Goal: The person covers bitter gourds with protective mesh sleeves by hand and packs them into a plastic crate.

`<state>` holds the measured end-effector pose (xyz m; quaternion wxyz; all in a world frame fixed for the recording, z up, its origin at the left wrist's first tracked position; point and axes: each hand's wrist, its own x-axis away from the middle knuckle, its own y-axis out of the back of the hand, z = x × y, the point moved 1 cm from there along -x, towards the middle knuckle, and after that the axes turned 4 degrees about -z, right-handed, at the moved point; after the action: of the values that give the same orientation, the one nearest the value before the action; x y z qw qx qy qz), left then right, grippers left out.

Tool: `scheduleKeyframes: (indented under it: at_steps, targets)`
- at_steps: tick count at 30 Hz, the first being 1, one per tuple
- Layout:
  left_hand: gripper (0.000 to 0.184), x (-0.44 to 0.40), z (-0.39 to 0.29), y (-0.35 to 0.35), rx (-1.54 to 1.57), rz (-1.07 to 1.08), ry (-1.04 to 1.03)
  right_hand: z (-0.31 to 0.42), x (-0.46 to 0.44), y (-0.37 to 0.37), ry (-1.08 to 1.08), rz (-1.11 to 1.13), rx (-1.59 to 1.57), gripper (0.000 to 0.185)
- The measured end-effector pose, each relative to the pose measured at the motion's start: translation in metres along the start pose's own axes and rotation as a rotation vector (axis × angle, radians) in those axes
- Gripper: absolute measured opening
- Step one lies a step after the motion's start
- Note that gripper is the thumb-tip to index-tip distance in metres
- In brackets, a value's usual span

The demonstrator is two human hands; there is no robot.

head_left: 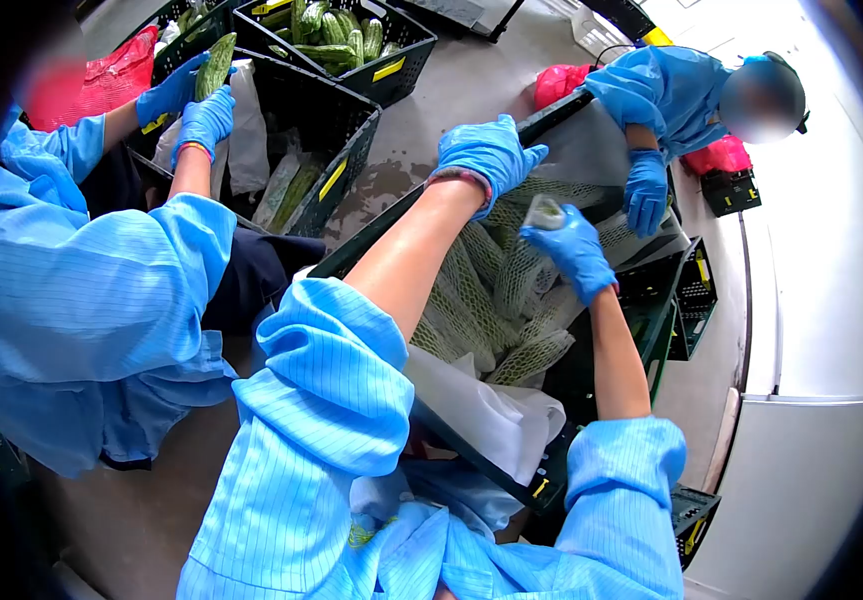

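My left hand (491, 163), in a blue glove, is over the far part of a dark green crate (481, 462). Its fingers point to the right, and whether anything is in them is hidden. To its right, my right hand (573, 250), also gloved, is closed around a net-wrapped vegetable (544, 213) whose end shows above the fingers. Below both hands, several vegetables in white foam netting (466, 300) lie in the crate. A white liner sheet (496, 405) hangs over the crate's near edge.
A co-worker at the left holds a green vegetable (215, 68) above a black crate (336, 190). Behind it stands a crate of green vegetables (331, 35). Another person leans in at the upper right, one gloved hand (645, 192) at the crate's far side. Black crates (691, 300) stand at the right.
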<state>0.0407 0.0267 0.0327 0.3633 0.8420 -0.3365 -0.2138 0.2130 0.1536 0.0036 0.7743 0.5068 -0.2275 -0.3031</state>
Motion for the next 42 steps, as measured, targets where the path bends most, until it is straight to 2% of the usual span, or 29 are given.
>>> scheduleKeyframes:
  at_steps: [1,2,5,6,7,8,10,11,12,14,15,17,19,21,23,24,27,28,31,32,33,35,39,42]
  targets:
    - [0.062,-0.001,0.001,-0.002,0.012,-0.001,0.001,-0.006,0.005,0.015,-0.003,-0.036,-0.151,0.063]
    - [0.063,-0.001,0.002,-0.003,0.021,-0.006,0.001,-0.014,0.009,0.025,0.011,-0.12,-0.208,0.053]
    - [0.061,0.004,0.0,0.002,0.036,-0.007,0.007,-0.035,0.017,0.044,-0.055,-0.25,-0.734,0.044]
    - [0.061,0.004,0.0,0.0,0.039,-0.035,-0.004,-0.032,0.022,0.052,-0.079,-0.293,-0.896,0.035]
    - [0.061,0.005,-0.002,0.0,0.042,-0.065,-0.013,-0.034,0.023,0.058,-0.063,-0.354,-0.97,0.035]
    - [0.051,0.008,-0.005,-0.003,0.054,-0.182,-0.027,-0.039,0.022,0.06,-0.046,-0.412,-1.044,0.035]
    - [0.042,0.008,-0.009,-0.003,0.051,-0.344,-0.146,-0.058,0.015,0.059,0.015,-0.478,-1.182,0.033]
    - [0.038,0.007,-0.012,-0.003,0.048,-0.422,-0.206,-0.07,0.012,0.056,-0.025,-0.518,-1.188,0.037]
    - [0.028,0.005,-0.017,-0.003,0.004,-0.469,-0.322,-0.072,0.013,0.056,-0.007,-0.565,-1.254,0.04]
    - [0.03,0.006,-0.025,-0.008,0.058,-0.424,-0.382,-0.064,0.016,0.059,0.059,-0.656,-1.36,0.047]
    - [0.032,0.009,-0.031,-0.011,0.083,-0.393,-0.416,-0.061,0.016,0.061,0.139,-0.724,-1.404,0.045]
    - [0.045,0.018,-0.04,-0.017,0.4,-0.044,-0.36,-0.055,0.021,0.066,0.201,-0.787,-1.437,0.045]
    - [0.058,0.041,-0.056,-0.009,0.679,0.416,0.03,-0.036,0.034,0.075,0.29,-0.829,-1.481,0.045]
    - [0.076,0.045,-0.062,-0.016,0.811,0.584,0.09,-0.021,0.046,0.079,0.367,-0.82,-1.508,0.046]
    - [0.084,0.043,-0.061,-0.027,1.126,0.729,0.142,-0.01,0.053,0.078,0.445,-0.758,-1.523,0.047]
    - [0.087,0.044,-0.065,-0.025,1.276,0.733,0.142,-0.003,0.06,0.076,0.396,-0.679,-1.528,0.048]
    - [0.08,0.04,-0.065,-0.01,1.832,0.623,-0.051,0.024,0.07,0.071,0.461,-0.541,-1.468,0.058]
    - [0.069,0.04,-0.068,-0.005,2.001,0.511,-0.089,0.029,0.071,0.066,0.511,-0.507,-1.389,0.06]
    - [0.065,0.034,-0.051,0.015,2.081,0.236,0.01,0.04,0.068,0.048,0.649,-0.429,-1.113,0.069]
    - [0.061,0.034,-0.048,0.02,2.089,0.119,0.084,0.041,0.07,0.044,0.598,-0.36,-1.118,0.069]
    - [0.058,0.029,-0.042,0.023,2.053,0.042,0.067,0.046,0.074,0.044,0.551,-0.288,-1.122,0.069]
    - [0.052,0.015,-0.023,0.022,1.976,-0.112,0.028,0.043,0.072,0.04,0.48,-0.289,-1.071,0.06]
    - [0.045,0.011,-0.014,0.03,1.67,-0.212,-0.133,0.024,0.049,0.03,0.319,-0.334,-0.979,0.047]
    - [0.038,0.022,-0.033,0.033,1.63,-0.236,-0.164,0.007,0.04,0.021,0.29,-0.404,-0.755,0.04]
